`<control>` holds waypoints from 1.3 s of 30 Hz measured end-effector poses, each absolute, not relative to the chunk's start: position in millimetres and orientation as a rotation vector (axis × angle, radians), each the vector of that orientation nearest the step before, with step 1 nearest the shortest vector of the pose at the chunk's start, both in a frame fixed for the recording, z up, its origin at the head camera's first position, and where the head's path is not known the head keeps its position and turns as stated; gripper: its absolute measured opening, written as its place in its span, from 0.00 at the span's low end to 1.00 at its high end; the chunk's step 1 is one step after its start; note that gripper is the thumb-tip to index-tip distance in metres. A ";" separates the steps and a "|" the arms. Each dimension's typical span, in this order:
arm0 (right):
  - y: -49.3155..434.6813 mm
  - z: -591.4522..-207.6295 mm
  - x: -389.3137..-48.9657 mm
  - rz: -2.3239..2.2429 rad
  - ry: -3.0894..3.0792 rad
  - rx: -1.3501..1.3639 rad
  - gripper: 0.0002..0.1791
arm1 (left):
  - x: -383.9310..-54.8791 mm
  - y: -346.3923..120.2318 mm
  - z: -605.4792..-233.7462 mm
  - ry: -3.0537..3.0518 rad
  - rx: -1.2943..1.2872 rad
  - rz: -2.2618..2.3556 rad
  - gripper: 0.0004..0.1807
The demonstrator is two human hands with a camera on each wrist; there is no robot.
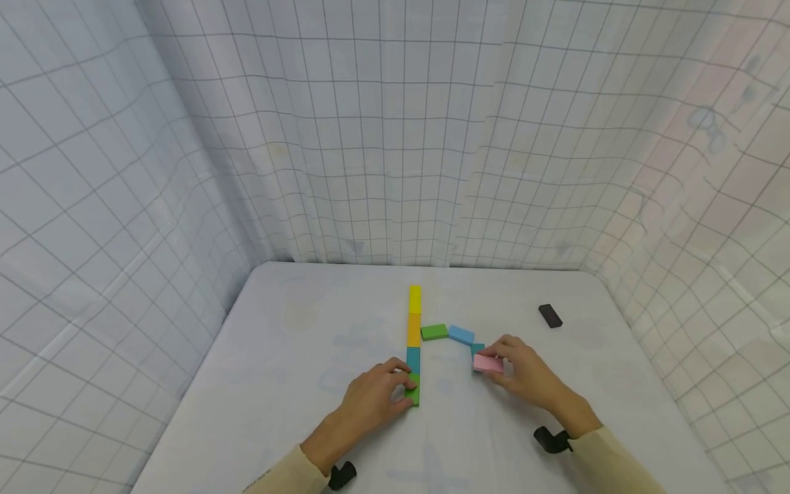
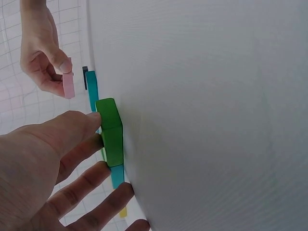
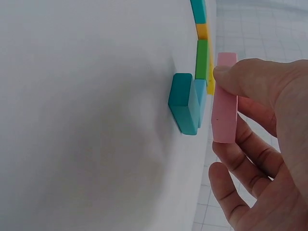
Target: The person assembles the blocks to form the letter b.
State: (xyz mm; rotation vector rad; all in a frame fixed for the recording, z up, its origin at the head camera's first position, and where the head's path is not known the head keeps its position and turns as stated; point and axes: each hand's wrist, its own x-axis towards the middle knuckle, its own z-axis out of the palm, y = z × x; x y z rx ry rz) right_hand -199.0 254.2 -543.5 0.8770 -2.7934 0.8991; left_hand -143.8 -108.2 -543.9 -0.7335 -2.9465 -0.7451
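My right hand (image 1: 521,370) pinches a pink block (image 3: 224,106) between thumb and fingers, holding it above the table. Below the pink block stands a teal block (image 3: 185,103), at the near end of a curve with a light blue block (image 1: 461,335) and a green block (image 1: 435,332). My left hand (image 1: 374,398) is at the near end of a straight row, its thumb and fingers fairly straight and touching the green end block (image 2: 110,134). Beyond that block, the row continues with a teal block (image 1: 413,359), an orange block (image 1: 413,330) and a yellow block (image 1: 415,300).
A small black block (image 1: 550,315) lies toward the back right of the white table (image 1: 296,322). Grid-patterned curtains (image 1: 395,137) hang behind and on both sides. A black wrist mount (image 1: 551,440) sits by the right sleeve.
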 end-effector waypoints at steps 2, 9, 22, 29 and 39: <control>250.8 -542.3 -199.2 0.895 -2.766 0.919 0.20 | -143.8 -108.1 -543.5 -2.945 -0.736 -0.746 0.11; 236.9 -537.1 -199.6 0.872 -2.773 0.981 0.20 | -144.1 -108.7 -542.5 -2.922 -0.743 -0.741 0.10; 209.0 -534.5 -203.0 0.827 -2.922 1.016 0.21 | -146.0 -107.6 -545.8 -2.955 -0.712 -0.706 0.10; 196.0 -538.5 -201.2 0.828 -2.942 1.070 0.22 | -144.6 -107.5 -546.9 -2.931 -0.725 -0.706 0.10; 180.0 -545.5 -197.7 0.834 -2.953 1.142 0.21 | -145.2 -108.0 -546.3 -2.939 -0.727 -0.698 0.10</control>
